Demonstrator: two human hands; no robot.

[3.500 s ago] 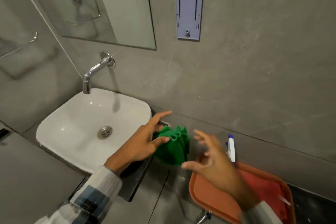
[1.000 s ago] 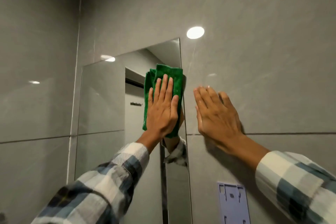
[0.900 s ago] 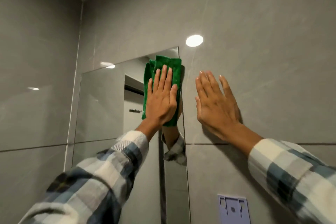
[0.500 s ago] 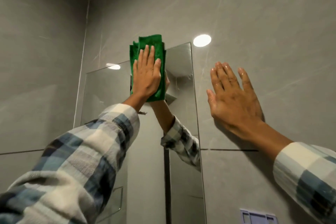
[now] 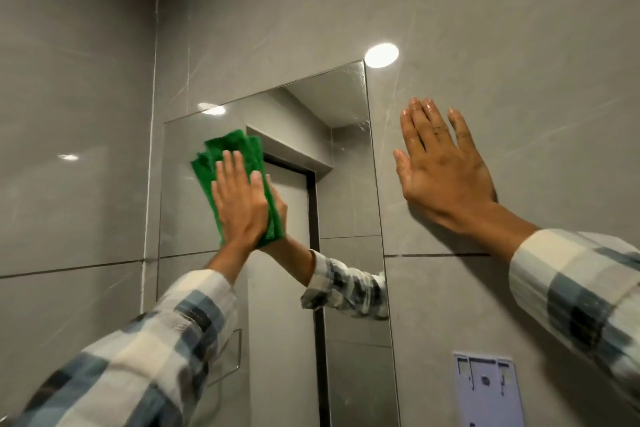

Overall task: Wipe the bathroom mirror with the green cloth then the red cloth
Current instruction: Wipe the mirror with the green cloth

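Observation:
The bathroom mirror (image 5: 343, 156) hangs on the grey tiled wall, a tall rectangle in the middle of the view. My left hand (image 5: 240, 204) lies flat on a folded green cloth (image 5: 221, 152) and presses it against the mirror's upper left area. The cloth sticks out above and to the left of my fingers. My right hand (image 5: 443, 170) rests flat with fingers spread on the wall tile just right of the mirror's edge, holding nothing. The red cloth is out of view.
A pale blue plastic wall bracket (image 5: 485, 388) is fixed to the wall at lower right, below my right arm. The side wall (image 5: 76, 149) meets the mirror wall in a corner close to the mirror's left edge. A ceiling light glares on the tile (image 5: 381, 55).
My left hand has slid the green cloth from the mirror's top right corner down and left across the glass. My right hand has stayed flat on the wall.

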